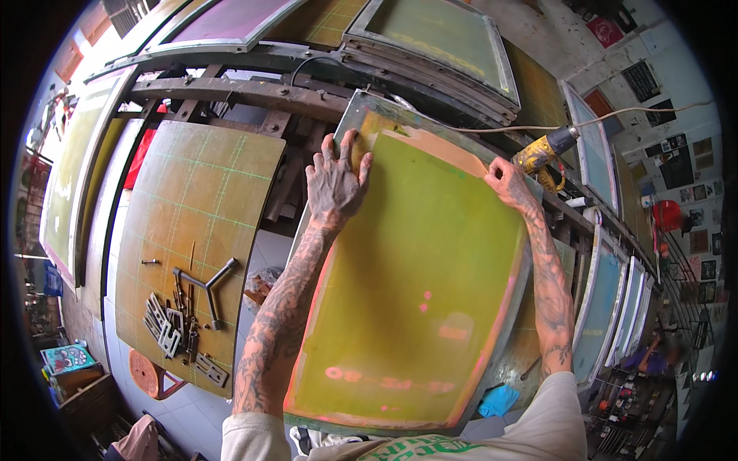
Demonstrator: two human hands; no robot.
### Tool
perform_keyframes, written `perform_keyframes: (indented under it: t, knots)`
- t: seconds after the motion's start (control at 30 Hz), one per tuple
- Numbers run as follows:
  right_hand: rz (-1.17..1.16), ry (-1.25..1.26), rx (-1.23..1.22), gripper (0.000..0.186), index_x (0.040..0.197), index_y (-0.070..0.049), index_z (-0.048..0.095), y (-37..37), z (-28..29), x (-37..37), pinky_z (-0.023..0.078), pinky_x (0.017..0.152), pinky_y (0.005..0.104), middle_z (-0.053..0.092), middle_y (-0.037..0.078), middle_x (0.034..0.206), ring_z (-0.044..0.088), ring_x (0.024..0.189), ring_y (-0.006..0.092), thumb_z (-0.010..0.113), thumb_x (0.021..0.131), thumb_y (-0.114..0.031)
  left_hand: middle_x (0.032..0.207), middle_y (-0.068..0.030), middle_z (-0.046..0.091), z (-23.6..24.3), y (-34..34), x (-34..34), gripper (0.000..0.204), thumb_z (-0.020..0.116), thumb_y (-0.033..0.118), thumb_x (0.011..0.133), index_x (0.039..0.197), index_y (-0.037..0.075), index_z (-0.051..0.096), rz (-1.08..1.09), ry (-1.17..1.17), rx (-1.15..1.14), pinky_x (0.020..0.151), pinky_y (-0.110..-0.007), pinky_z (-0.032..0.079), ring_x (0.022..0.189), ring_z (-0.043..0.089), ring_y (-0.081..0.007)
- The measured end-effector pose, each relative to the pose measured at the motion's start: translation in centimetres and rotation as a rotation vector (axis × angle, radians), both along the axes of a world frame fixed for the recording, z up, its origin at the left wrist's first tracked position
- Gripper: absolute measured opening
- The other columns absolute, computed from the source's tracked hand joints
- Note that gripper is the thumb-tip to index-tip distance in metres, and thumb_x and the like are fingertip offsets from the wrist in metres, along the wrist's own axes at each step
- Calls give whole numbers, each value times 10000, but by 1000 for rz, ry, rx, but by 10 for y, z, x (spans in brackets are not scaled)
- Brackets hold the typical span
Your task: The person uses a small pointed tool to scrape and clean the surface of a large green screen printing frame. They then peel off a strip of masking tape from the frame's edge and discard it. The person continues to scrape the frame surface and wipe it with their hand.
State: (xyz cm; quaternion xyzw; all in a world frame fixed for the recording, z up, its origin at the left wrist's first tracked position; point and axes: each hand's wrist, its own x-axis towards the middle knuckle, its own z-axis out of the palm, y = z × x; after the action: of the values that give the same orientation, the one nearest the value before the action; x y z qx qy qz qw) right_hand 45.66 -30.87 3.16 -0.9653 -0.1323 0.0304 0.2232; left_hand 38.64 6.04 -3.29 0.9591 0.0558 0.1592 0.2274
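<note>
A screen printing frame (430,261) with yellow-green mesh lies in front of me, pink along its edges. A strip of brown tape (442,154) runs along the far edge of the mesh. My right hand (507,184) is closed in a pinch on the tape's right end, near the frame's far right corner. My left hand (336,184) lies with fingers spread over the frame's far left corner, by the tape's other end. What is under its palm is hidden.
Left of the frame, a brown gridded board (200,177) holds a three-armed wrench (207,284) and several metal brackets (165,326). A yellow heat gun (544,150) with a cord sits beyond my right hand. More screens (438,46) are stacked at the back. A blue cloth (498,400) lies at lower right.
</note>
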Motion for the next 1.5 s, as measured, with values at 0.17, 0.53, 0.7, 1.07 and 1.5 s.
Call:
perform_keyframes:
  t: [0.17, 0.53, 0.7, 1.07, 1.5]
  knots:
    - [69, 1, 75, 222, 838, 23, 573, 4, -3, 1, 496, 701, 423, 632, 163, 768, 621, 743, 259, 670, 865, -175, 1457, -202, 470, 2, 1, -1, 568, 459, 532, 1033, 1504, 219, 415, -3, 2, -3, 891, -494, 461, 1106, 595, -362]
    - [151, 301, 155, 240, 813, 18, 561, -1, 5, 17, 461, 659, 344, 566, 78, 715, 541, 693, 154, 634, 900, -193, 1476, -212, 461, 1, -4, 1, 575, 448, 534, 1038, 1507, 203, 423, -4, 0, 41, 892, -499, 459, 1105, 593, -367]
    - [100, 786, 961, 236, 819, -47, 582, 0, 7, 12, 414, 619, 276, 534, -20, 721, 502, 681, 82, 616, 950, -241, 1475, -214, 460, 1, -6, 2, 573, 443, 537, 1042, 1507, 202, 426, -11, -15, 45, 892, -500, 457, 1105, 592, -364]
    - [-317, -175, 119, 561, 924, -16, 545, 23, 17, -15, 456, 626, 371, 506, 60, 662, 535, 649, 195, 733, 908, -544, 1468, -211, 462, 2, -4, -1, 583, 444, 539, 1038, 1513, 202, 426, -4, 5, 37, 882, -486, 455, 1081, 589, -355]
    - [50, -142, -148, 334, 844, 9, 597, 29, -15, 2, 466, 704, 501, 632, 208, 825, 632, 827, 423, 580, 1016, -277, 1455, -206, 468, 2, -5, 0, 576, 477, 520, 1027, 1508, 208, 425, 12, -15, 43, 866, -480, 448, 1081, 587, -349]
